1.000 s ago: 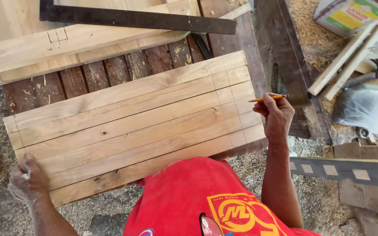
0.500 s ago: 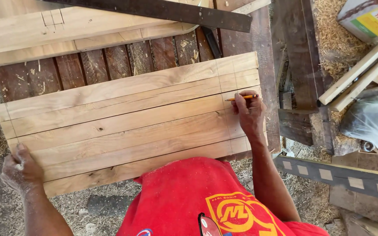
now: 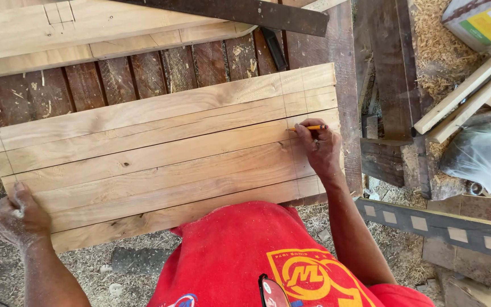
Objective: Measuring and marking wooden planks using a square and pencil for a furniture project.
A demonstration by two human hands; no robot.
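Nearest, at eight o'clock, my left hand [image 3: 21,219] rests loosely curled on the corner of the pale boards [image 3: 160,159], gripping nothing; at three o'clock my right hand [image 3: 320,149] pinches a pencil [image 3: 308,128], tip on the boards; beyond, at twelve o'clock, a dark steel square [image 3: 240,11].

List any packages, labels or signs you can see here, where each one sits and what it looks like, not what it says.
Can or box: top right corner on sawdust, boxy, grey edge with a green and yellow label, partly cut off.
Plastic bag: right edge, below the leaning wood strips, crumpled, translucent grey-white.
Shirt print: bottom centre on the red shirt, yellow and red emblem.
No screens or signs in view.
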